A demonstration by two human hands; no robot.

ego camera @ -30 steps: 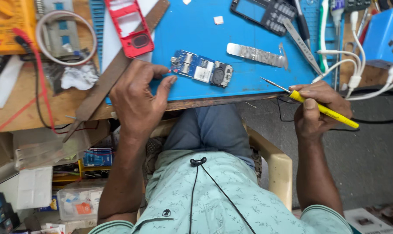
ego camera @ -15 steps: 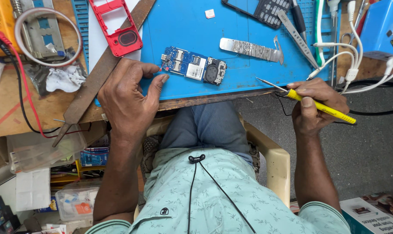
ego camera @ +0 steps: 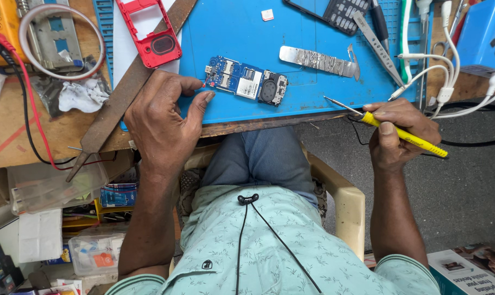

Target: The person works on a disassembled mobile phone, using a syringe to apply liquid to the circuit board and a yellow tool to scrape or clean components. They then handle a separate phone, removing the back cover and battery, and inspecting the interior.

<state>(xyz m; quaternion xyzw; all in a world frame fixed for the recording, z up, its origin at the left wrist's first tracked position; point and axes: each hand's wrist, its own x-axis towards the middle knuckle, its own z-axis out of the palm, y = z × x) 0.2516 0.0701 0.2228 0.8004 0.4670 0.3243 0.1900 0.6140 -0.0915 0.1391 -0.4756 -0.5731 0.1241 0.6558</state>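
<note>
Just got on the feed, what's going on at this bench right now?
A seated person works at a blue mat. The left hand rests at the mat's edge, fingertips touching the end of a bare blue circuit board. The right hand holds a yellow-handled soldering iron off to the side, its tip clear of the board.

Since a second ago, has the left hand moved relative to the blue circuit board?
No. The left hand rests as before at the left end of the circuit board on the blue mat, fingertips by its corner; only the camera view shifted.
</note>
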